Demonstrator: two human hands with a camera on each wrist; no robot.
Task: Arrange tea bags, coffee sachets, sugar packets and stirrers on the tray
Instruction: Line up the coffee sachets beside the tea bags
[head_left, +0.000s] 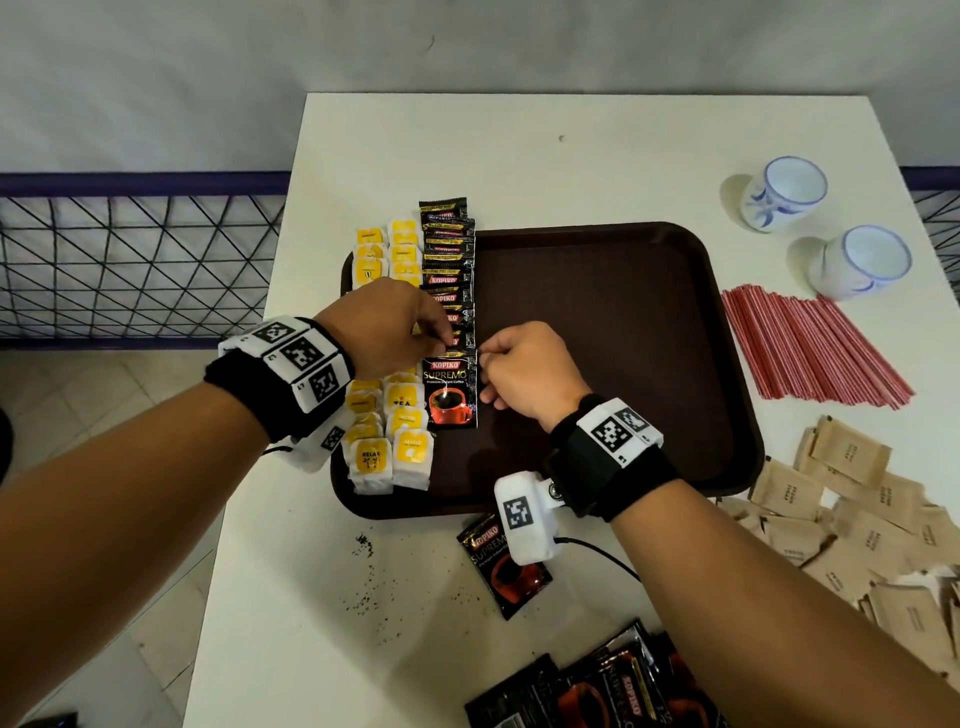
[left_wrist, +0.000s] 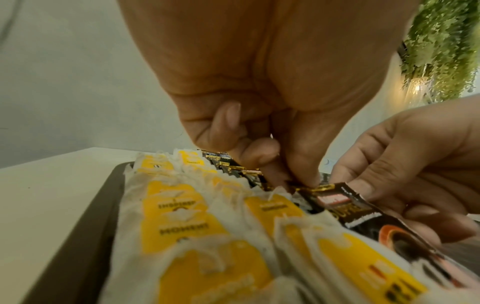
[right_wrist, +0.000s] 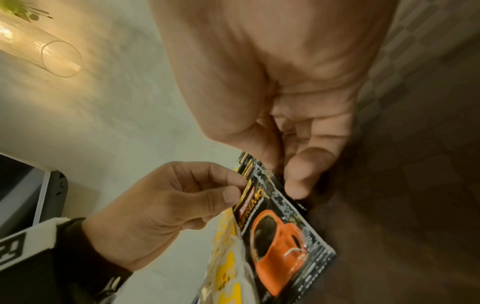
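Note:
A dark brown tray (head_left: 623, 312) lies on the white table. Two columns of yellow-tagged tea bags (head_left: 408, 447) fill its left side, and an overlapping row of black coffee sachets (head_left: 448, 244) runs beside them. The nearest coffee sachet (head_left: 451, 395) lies at the front of that row. My left hand (head_left: 447, 340) pinches its top left corner and my right hand (head_left: 485, 358) pinches its top right edge. The left wrist view shows the same sachet (left_wrist: 363, 218), my left hand (left_wrist: 293, 176) and the tea bags (left_wrist: 182, 216). The right wrist view shows the sachet (right_wrist: 280, 242) and my right hand (right_wrist: 285, 181).
Red stirrers (head_left: 810, 348) lie right of the tray, with brown sugar packets (head_left: 857, 525) heaped nearer me. One loose sachet (head_left: 498, 566) lies in front of the tray and a pile of sachets (head_left: 597, 691) at the table's near edge. Two white cups (head_left: 784, 192) stand far right.

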